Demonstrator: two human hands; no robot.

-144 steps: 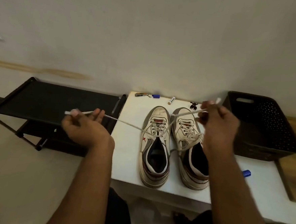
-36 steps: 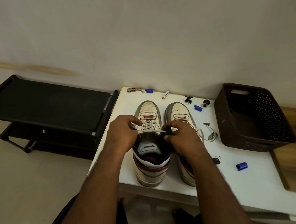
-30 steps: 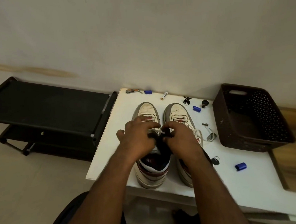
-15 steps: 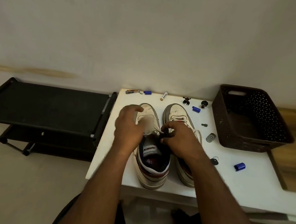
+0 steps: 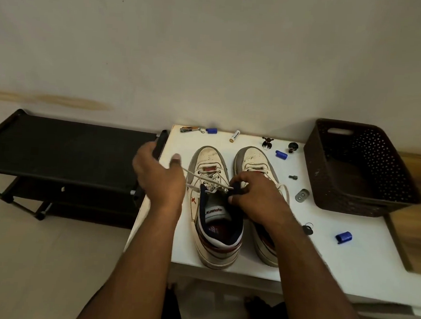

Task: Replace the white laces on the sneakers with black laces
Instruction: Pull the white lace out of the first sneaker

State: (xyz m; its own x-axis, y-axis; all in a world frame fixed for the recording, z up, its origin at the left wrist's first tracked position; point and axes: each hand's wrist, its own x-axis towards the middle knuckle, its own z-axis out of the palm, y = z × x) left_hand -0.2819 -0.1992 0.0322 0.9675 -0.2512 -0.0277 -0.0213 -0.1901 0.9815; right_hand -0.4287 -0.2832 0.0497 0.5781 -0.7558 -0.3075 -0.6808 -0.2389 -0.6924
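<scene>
Two hands work at the left sneaker: the left hand pinches a white lace pulled taut off the eyelets toward the table's left edge, while the right hand curls round the dark collar. Tongue lettering is too small to read. Both sneakers stand mid-table, heels at the near edge.

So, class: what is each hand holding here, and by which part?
The left hand pulls a strand of the white lace out sideways from the left sneaker. The right hand grips that sneaker's dark collar edge, at the top eyelets.
</scene>
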